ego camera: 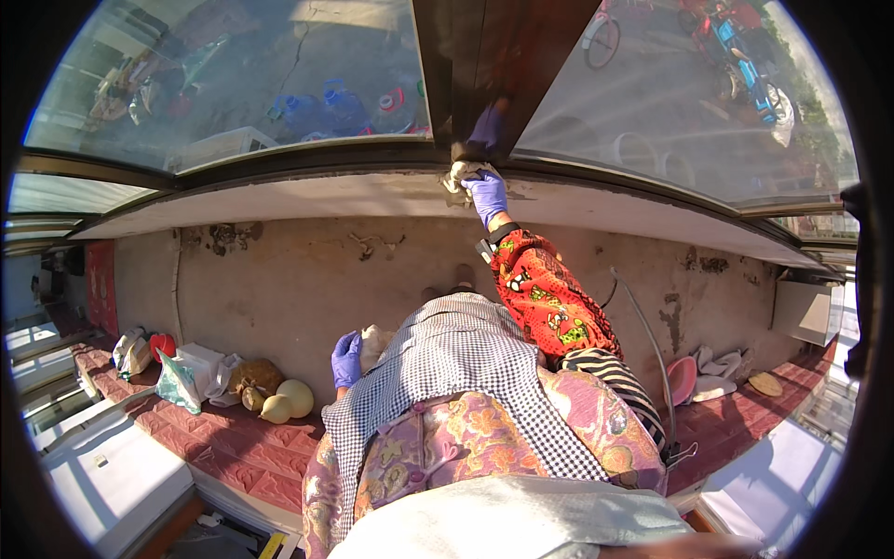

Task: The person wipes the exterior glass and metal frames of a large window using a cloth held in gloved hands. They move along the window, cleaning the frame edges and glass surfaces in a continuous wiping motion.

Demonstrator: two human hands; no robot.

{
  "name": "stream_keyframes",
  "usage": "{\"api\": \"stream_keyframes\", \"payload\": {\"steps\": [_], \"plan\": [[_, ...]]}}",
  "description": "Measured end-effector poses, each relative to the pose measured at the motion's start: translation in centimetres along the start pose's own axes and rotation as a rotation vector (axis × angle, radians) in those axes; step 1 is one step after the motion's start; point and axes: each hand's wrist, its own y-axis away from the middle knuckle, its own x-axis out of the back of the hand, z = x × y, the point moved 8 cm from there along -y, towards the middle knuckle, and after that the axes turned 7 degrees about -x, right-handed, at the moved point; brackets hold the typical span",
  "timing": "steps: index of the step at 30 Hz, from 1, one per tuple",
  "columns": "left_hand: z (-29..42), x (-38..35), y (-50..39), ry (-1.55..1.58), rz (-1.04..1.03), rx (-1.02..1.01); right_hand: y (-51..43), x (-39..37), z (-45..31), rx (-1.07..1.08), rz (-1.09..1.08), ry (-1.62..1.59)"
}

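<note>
My right hand [487, 193], in a purple glove, holds a crumpled, soiled off-white cloth [466, 172] against the foot of the dark window post [482, 84], where it meets the sill [335, 198]. Dark smears mark the sill around the cloth. My right arm reaches forward in a red patterned sleeve cover [552, 293]. Low by my left side, my left hand [346, 360], also gloved in purple, grips a bunched whitish cloth [376, 344]; its fingertips are partly hidden.
Large glass panes [230, 77] stand ahead. Behind my left lie pale gourds [296, 398] and bags on a red brick-patterned ledge [237, 447]. A pink basin [680, 381] and cloths [716, 367] lie behind my right, near a bent metal pipe [653, 335].
</note>
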Motion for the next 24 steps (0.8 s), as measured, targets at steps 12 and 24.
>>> {"api": "stream_keyframes", "payload": {"steps": [12, 24], "plan": [[2.1, -1.2, -1.4, -0.010, -0.065, -0.022, 2.1, 0.4, -4.2, 0.122, -0.040, -0.268], [0.8, -0.2, -2.4, 0.082, -0.046, 0.012, 2.0, -0.3, -1.5, -0.013, -0.026, -0.303]]}}
